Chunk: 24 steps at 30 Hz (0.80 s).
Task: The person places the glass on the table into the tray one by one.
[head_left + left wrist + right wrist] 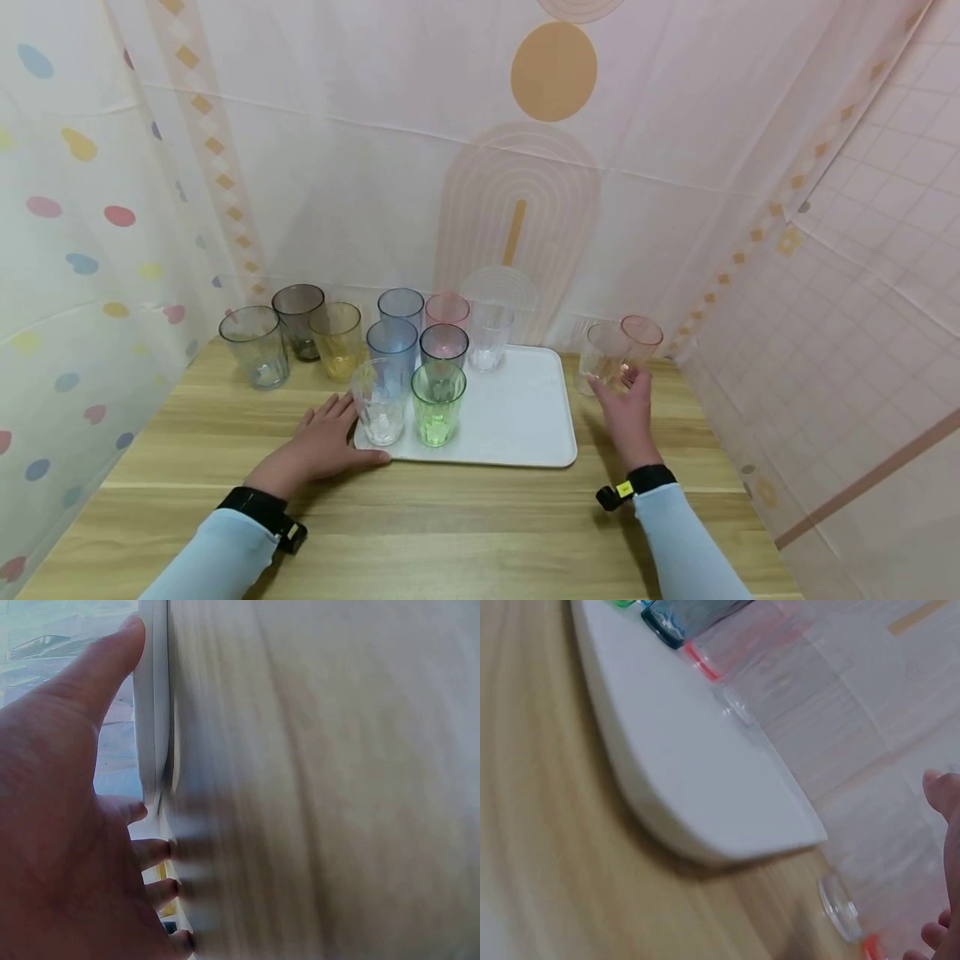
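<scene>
My left hand (322, 446) lies at the left front corner of a white tray (517, 417), thumb along the front edge and fingers spread on the table. Close beside it, a clear glass (382, 408) and a green glass (437, 408) stand upright on the tray. To the right of the tray, my right hand (630, 412) holds another clear glass (600, 358) low down, thumb on the near side and fingers on the right. A pink-rimmed glass (641, 333) stands right behind that hand, its lower part hidden. In the right wrist view, the clear glass's base (840, 907) shows near the tray corner.
Blue glasses (392, 346), a pink glass (447, 312), a dark purple glass (444, 346) and a clear glass (490, 337) crowd the tray's left and back. Left of it on the table stand a grey-green glass (255, 350), a dark grey glass (298, 321) and a yellow glass (337, 342).
</scene>
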Available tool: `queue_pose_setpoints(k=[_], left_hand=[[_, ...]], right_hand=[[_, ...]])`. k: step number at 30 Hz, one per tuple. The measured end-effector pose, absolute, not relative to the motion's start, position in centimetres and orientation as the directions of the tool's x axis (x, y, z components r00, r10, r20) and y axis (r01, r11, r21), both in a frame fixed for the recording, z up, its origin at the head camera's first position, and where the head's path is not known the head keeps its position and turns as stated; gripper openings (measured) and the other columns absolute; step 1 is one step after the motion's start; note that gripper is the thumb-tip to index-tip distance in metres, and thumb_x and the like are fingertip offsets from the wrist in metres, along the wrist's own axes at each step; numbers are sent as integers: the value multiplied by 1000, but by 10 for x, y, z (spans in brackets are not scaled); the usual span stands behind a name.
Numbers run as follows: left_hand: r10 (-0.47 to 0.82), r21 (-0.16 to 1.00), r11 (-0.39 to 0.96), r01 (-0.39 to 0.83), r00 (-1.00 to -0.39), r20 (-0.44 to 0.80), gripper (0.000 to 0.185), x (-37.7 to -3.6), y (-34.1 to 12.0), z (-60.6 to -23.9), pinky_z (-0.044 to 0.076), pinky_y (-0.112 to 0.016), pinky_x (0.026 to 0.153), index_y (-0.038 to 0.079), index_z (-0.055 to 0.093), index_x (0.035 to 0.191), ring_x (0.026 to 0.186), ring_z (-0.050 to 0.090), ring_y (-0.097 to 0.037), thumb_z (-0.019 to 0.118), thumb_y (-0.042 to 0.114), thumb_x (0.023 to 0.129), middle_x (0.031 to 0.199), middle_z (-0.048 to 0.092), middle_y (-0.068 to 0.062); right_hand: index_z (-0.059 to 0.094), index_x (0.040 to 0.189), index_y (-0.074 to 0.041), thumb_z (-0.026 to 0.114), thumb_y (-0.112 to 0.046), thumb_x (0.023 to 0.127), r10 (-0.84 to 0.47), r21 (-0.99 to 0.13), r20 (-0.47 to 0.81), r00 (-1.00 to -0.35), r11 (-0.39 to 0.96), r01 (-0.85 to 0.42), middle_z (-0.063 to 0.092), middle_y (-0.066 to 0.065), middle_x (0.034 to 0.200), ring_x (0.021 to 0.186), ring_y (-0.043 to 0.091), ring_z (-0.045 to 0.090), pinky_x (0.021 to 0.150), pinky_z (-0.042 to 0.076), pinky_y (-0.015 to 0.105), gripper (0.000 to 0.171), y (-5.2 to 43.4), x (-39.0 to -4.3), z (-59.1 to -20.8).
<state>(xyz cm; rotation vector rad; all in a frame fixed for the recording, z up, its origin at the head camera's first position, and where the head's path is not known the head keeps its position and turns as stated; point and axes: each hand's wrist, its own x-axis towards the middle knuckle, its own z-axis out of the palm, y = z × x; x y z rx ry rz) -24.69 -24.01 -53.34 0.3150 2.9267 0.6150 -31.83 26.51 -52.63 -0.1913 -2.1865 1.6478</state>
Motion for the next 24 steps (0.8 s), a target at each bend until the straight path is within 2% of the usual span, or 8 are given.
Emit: queue_pose_setpoints(k=[6, 10, 15, 24], left_hand=[[229, 411, 895, 172, -969, -94, 133, -245, -240, -531, 11, -85, 124, -8, 30, 170, 161, 17, -63, 78, 82, 85, 177, 23, -33], [226, 414, 895, 165, -969, -101, 133, -245, -240, -532, 10, -84, 124, -8, 30, 170, 161, 16, -62, 78, 82, 85, 177, 23, -33], [224, 408, 898, 163, -969, -105, 132, -244, -240, -532, 10, -84, 125, -9, 31, 169, 161, 16, -62, 78, 82, 85, 177, 23, -34], [225, 409, 898, 163, -968, -108, 131, -244, -239, -527, 10, -84, 125, -9, 31, 169, 161, 17, -62, 78, 81, 86, 177, 23, -34]], right_hand=[[30, 160, 4, 93, -25, 92, 420, -944, 255, -871, 304, -130, 40, 28, 150, 140, 41, 41, 124, 34, 54, 98, 243, -337, -526], [31, 158, 4, 95, -29, 91, 470, -945, 254, -845, 305, -114, 40, 25, 146, 136, 39, 42, 122, 35, 52, 98, 235, -345, -527], [37, 153, 4, 95, -27, 90, 512, -945, 258, -820, 311, -103, 45, 26, 147, 137, 41, 46, 123, 37, 54, 91, 232, -350, -527], [43, 138, 3, 92, -21, 91, 520, -937, 278, -808, 333, -108, 46, 18, 126, 120, 37, 47, 109, 41, 50, 73, 233, -354, -528]])
